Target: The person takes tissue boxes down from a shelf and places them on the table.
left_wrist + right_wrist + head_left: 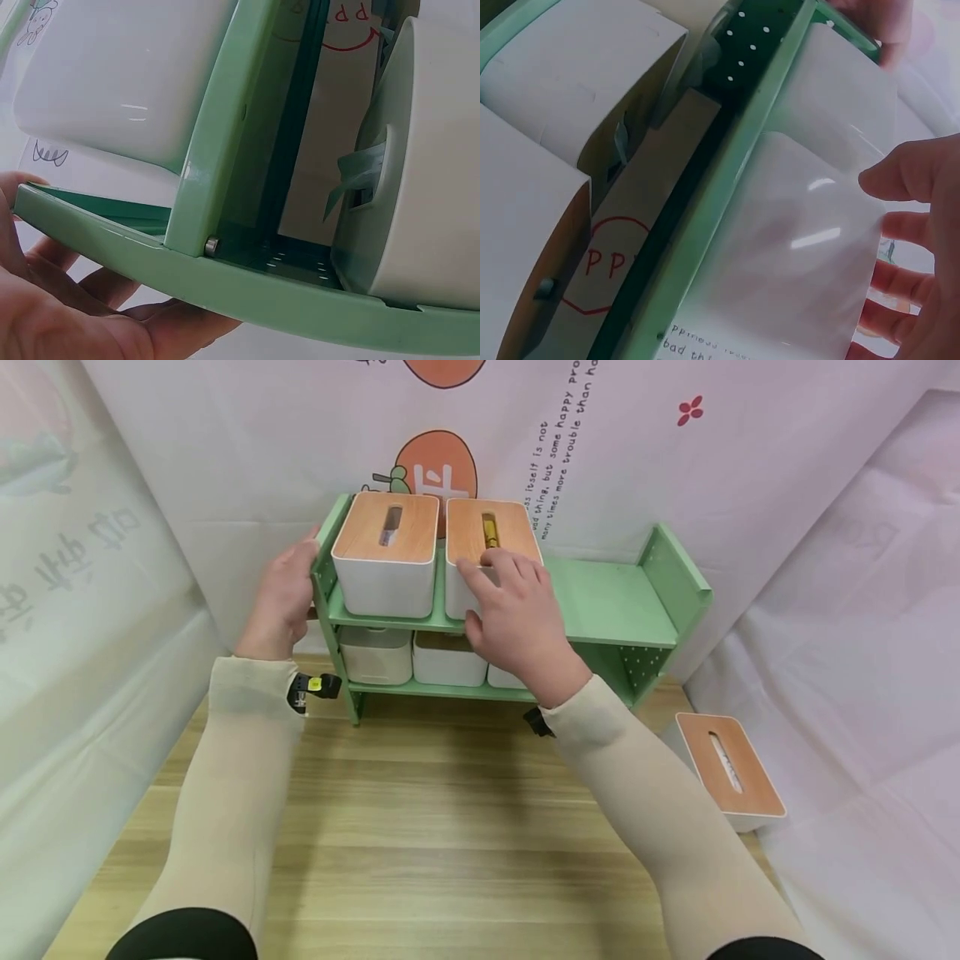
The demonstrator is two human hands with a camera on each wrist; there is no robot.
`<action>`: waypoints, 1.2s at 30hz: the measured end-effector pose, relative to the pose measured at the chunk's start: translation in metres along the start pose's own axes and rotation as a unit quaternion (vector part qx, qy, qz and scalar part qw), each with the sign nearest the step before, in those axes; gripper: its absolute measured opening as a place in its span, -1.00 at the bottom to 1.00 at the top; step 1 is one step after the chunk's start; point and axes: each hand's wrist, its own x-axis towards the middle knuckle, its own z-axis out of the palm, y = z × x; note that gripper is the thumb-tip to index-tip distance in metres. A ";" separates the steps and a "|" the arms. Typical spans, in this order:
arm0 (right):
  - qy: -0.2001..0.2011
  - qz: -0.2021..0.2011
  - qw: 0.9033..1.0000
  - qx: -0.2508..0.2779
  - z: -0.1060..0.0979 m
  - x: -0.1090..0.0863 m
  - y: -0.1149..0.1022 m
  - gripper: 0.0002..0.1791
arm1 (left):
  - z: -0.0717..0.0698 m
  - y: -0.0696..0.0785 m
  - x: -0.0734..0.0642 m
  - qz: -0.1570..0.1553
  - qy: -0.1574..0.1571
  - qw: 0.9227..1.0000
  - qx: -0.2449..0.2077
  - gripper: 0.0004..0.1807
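Note:
A green two-tier shelf [600,597] stands against the back wall. On its upper tier, at the left, sit two white tissue boxes with wood-look lids: the left box [386,585] and the right box [504,522], with something yellow showing in its slot. My left hand [281,597] grips the shelf's left side panel [112,262] near its top end, fingers along the outer face. My right hand [517,614] lies over the front of the right box, its spread fingers touching the lid's edge in the right wrist view.
Several more tissue boxes [375,653] fill the lower tier. Another wood-lidded box [731,764] stands on the wooden floor [420,843] at the right, beside the white cloth wall. Printed cloth [600,468] hangs behind the shelf.

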 end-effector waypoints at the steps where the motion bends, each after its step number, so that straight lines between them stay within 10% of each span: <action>1: 0.002 0.003 1.000 0.002 -0.001 -0.002 0.001 -0.40 | 0.000 0.000 0.000 0.000 -0.001 1.000 0.001 -0.56; 36: 0.042 0.066 0.997 0.008 -0.020 -0.035 0.017 -0.45 | -0.001 0.001 -0.001 0.001 -0.008 1.000 0.012 -0.52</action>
